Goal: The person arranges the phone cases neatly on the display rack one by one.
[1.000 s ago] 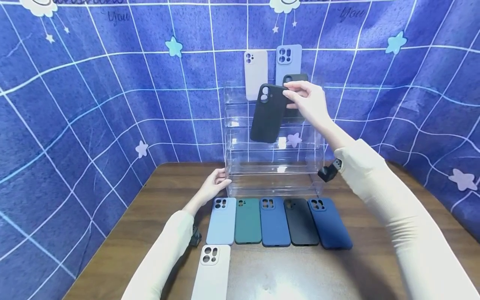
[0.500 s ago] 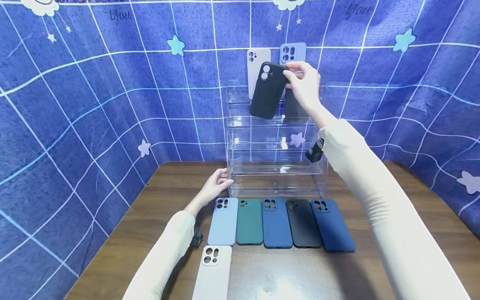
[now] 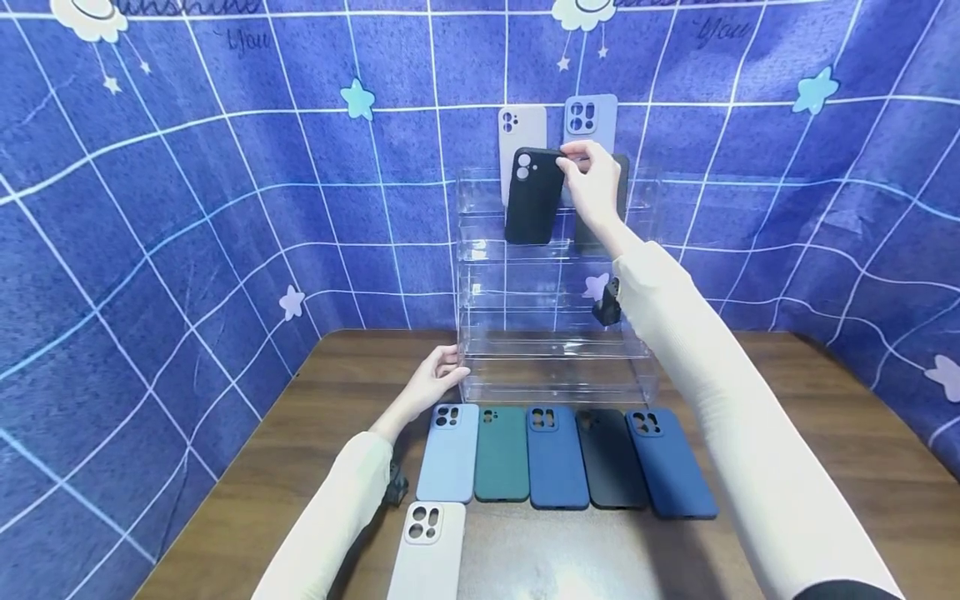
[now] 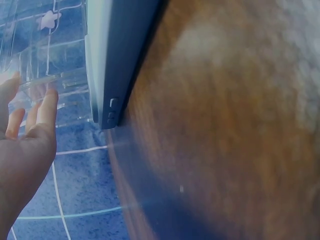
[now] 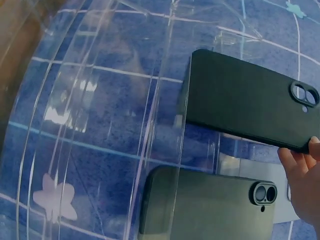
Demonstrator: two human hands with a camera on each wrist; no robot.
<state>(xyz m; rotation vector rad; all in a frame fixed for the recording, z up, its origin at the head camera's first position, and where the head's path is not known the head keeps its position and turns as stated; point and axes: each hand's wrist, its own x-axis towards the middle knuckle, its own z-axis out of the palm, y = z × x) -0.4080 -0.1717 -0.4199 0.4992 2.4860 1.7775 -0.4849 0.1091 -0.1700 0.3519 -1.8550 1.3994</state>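
Right hand (image 3: 594,185) fingers pinch black phone case (image 3: 534,200) by top corner, in front of white case (image 3: 523,127); clear rack (image 3: 555,392) upper tiers hold white case, lilac case (image 3: 600,121), dark case (image 5: 212,207). Left hand (image 3: 429,382) grips rack's left side.

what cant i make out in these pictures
Head: front white case, lower end cut off by bottom edge.
Head: upright white case, lower part mostly behind the held black case.
Head: top lettering, partly cut off by top edge.
Left wrist: table, grain blurred.
Right wrist: right hand, partly cut off by right edge.
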